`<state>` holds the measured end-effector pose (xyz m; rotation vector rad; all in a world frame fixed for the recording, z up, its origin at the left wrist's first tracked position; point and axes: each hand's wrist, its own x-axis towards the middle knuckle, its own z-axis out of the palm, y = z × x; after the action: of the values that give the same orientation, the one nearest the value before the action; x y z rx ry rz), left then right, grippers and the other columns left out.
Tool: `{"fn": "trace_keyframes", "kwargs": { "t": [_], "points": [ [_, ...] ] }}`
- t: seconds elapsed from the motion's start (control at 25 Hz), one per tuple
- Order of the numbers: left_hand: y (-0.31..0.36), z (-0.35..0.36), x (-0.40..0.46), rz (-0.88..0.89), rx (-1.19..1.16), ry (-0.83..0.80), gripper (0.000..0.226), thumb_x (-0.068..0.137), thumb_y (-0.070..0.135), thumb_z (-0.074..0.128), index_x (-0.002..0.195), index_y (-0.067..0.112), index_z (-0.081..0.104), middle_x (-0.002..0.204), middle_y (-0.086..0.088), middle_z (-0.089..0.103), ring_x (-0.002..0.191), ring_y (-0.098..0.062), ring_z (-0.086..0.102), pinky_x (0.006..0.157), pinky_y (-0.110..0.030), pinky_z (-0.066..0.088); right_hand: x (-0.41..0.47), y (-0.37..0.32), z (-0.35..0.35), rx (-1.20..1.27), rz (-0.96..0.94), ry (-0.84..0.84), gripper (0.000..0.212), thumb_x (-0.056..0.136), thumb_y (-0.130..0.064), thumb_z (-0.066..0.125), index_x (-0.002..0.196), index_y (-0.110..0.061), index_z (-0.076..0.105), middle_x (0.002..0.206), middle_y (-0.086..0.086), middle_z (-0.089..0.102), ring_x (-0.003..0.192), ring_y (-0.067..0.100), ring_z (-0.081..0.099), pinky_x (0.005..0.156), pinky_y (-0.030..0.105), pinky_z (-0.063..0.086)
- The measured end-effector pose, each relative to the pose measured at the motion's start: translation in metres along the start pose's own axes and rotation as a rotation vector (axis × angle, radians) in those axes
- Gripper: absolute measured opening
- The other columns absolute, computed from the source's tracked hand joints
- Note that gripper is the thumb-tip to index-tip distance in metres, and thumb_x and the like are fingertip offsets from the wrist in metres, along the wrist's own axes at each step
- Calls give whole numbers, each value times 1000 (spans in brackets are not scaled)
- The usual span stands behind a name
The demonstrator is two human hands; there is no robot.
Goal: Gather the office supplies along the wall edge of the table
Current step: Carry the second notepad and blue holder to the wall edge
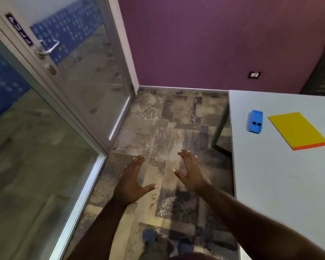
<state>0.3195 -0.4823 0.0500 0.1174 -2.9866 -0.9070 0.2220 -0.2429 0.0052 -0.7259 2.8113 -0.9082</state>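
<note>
Well, here is how things lie.

My hands: my left hand (132, 182) and right hand (190, 173) hang spread wide, lower centre of the frame, over the floor (167, 119); neither has hold of anything.

Supplies: a blue stapler (255, 121) and a yellow pad (297, 130) lie near each other on the grey table (280, 184), right of the frame, both apart from my hands.

Stapler: likely hard, smooth plastic and light; I'd pinch it across its long sides.

Pad: thin, flat and probably bendy, with an orange strip on its near edge; I'd slide it or lift a corner, since it lies flush.

Wall edge: the table's far edge meets the purple wall (214, 44), upper right; bare tabletop lies beyond both things.

Room: the table's left edge drops to the floor just beside the stapler, so I'd push away from it. A glass door (73, 76) fills the left of the frame.
</note>
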Motion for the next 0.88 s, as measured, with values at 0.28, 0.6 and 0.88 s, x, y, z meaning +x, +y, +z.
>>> {"fn": "trace_keyframes", "kwargs": {
  "t": [0.28, 0.6, 0.88],
  "points": [
    [-30, -1, 141, 205, -26, -97, 105, 59, 74, 68, 145, 24, 35, 155, 2, 32, 142, -18, 29, 111, -50, 31, 69, 26, -14, -30, 243, 165, 70, 89, -54, 54, 146, -20, 33, 157, 3, 28, 147, 21, 20, 117, 36, 10],
    [-7, 7, 270, 488, 3, -276, 105, 60, 73, 71, 146, 27, 33, 156, 7, 29, 142, -15, 28, 110, -46, 30, 91, 44, -44, 15, 557, 374, 65, 87, -57, 53, 144, -31, 32, 157, -4, 27, 147, 17, 18, 120, 39, 13],
    [69, 57, 343, 681, -28, -432, 104, 62, 68, 74, 148, 29, 29, 157, 10, 25, 143, -14, 26, 111, -52, 30, 77, 98, -83, 14, 855, 479, 69, 88, -62, 49, 146, -33, 27, 159, -6, 22, 146, 17, 20, 119, 45, 22]
  ]
}}
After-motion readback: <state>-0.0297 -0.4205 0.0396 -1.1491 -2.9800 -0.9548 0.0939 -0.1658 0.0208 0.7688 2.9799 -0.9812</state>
